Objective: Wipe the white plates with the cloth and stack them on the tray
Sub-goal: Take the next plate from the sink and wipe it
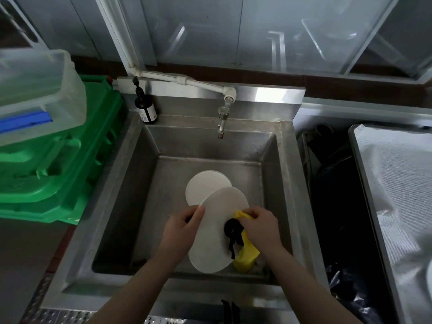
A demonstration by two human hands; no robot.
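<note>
Over the steel sink (287, 183) my left hand (180, 230) grips the left rim of a white plate (212, 230), thumb on its face. My right hand (259, 228) holds a bunched yellow cloth (245, 256) with a black part against the plate's right side. A second white plate (205, 185) lies flat on the sink floor behind, partly covered by the held one. A large foil-lined tray (397, 183) sits at the right.
A tap (222, 122) hangs over the back of the sink and a dark pump bottle (145, 106) stands at its back left corner. Green crates (51, 164) with a clear bin (39, 90) on top stand left. A black bin bag (339, 206) fills the gap on the right.
</note>
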